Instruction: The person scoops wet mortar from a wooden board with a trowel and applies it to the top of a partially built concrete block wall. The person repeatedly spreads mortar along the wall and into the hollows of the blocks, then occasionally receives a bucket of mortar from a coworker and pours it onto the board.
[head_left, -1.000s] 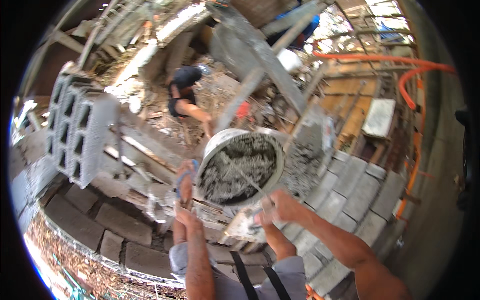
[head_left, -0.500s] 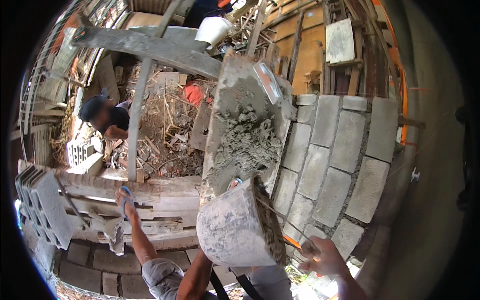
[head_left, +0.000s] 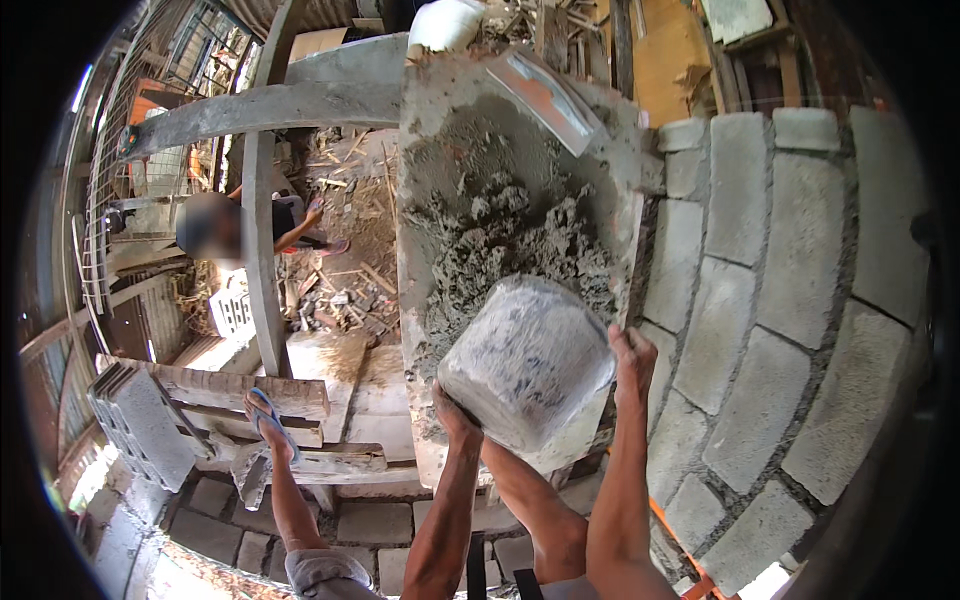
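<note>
A cement-smeared bucket (head_left: 530,365) is tipped over the near end of a mortar board (head_left: 418,110), its bottom toward me and its mouth hidden on the far side. My left hand (head_left: 457,420) is closed against the bucket's lower left side. At the bucket's right edge, my right hand (head_left: 634,362) grips with bent fingers. Wet grey mortar (head_left: 500,215) lies heaped on the board just beyond the bucket. A flat finishing trowel (head_left: 550,100) with an orange-and-white handle rests at the board's far right corner, apart from both hands.
A concrete block wall (head_left: 735,300) runs along the right. Hollow blocks (head_left: 145,425) stand at left by wooden planks (head_left: 240,385), where my sandalled foot rests. Another person (head_left: 215,228) crouches below among debris, behind a post (head_left: 262,250). A white bucket (head_left: 445,25) stands beyond the board.
The bucket has moved forward over the mortar and its mouth has turned away from me. My right hand has shifted from its thin wire handle to its edge. My left hand has come into view.
</note>
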